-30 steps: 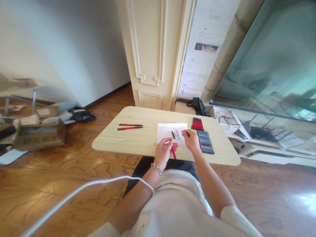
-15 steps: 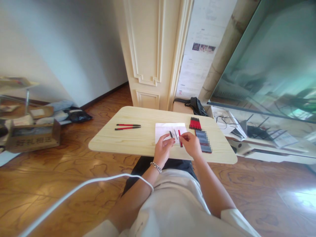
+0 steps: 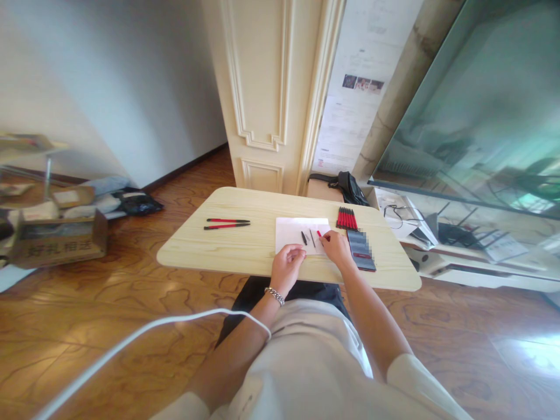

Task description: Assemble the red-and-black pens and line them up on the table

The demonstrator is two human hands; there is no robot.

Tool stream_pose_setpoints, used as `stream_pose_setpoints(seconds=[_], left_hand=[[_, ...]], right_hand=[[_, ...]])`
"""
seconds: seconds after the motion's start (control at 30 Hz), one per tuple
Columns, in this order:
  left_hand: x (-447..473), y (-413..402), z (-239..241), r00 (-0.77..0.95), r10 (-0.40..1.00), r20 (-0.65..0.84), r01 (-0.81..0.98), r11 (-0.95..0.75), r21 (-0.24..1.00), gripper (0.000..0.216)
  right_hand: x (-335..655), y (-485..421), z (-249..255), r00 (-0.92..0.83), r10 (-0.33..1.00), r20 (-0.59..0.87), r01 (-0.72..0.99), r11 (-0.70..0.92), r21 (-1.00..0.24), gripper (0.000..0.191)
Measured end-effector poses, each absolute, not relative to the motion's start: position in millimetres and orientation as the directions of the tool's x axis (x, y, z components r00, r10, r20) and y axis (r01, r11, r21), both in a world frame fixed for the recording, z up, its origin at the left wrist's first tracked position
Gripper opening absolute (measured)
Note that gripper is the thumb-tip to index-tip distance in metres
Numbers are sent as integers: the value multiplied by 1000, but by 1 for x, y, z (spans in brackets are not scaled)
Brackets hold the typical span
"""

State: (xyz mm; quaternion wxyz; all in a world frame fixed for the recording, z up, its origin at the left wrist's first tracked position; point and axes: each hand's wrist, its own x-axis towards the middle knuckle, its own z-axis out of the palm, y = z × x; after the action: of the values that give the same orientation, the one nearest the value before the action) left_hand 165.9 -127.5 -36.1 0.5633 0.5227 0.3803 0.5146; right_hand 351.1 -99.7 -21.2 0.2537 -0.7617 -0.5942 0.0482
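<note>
My right hand [image 3: 338,249] pinches a red pen barrel [image 3: 319,234] over the white paper [image 3: 284,227]; the fingers hide most of the barrel. Close to the paper's front edge, my left hand [image 3: 286,269] has loosely bent fingers, with nothing visible in them. On the paper between the hands lie a short black pen part [image 3: 303,237] and a thin dark refill [image 3: 312,238]. A small thin piece beside them is too small to make out.
Two red-and-black pens [image 3: 227,224] lie on the left of the wooden table [image 3: 196,251]. At the right, a row of several red pens [image 3: 347,218] sits behind a dark case [image 3: 359,242]. A white cable [image 3: 153,324] crosses my left arm.
My left hand has drawn back slightly toward me, away from the black part. The right hand has shifted a little, now covering the lower part of the red barrel.
</note>
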Motion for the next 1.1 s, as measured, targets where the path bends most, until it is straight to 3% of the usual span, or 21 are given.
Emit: stream_pose_setpoints(seconds=[0.2,0.37,0.63,0.8,0.97,1.1], left_hand=[[158,-123,-31,135,981,136,-122,-120,985,29],[150,-118,-32,82,972,220,34,-223,974,26],[148,-124,-30,76,951,299,202,-308,930,19],[148,-127,-28,82,945,316,215,-326,920,15],[148,-127,-28,120,927,354,281,-374,884,16],[148,-126,-30,116,929,351,281,-370,886,15]], right_hand=[[354,-121,-21,414,853,317,778,-151,-610,27],[342,-148,-29,551,770,320,599,-98,-795,36],[338,-162,-36,582,763,283,508,-70,-859,42],[345,-152,-28,544,782,305,599,-107,-793,38],[358,-120,-8,370,873,317,825,-153,-544,26],[363,-93,-4,312,929,199,884,-207,-420,26]])
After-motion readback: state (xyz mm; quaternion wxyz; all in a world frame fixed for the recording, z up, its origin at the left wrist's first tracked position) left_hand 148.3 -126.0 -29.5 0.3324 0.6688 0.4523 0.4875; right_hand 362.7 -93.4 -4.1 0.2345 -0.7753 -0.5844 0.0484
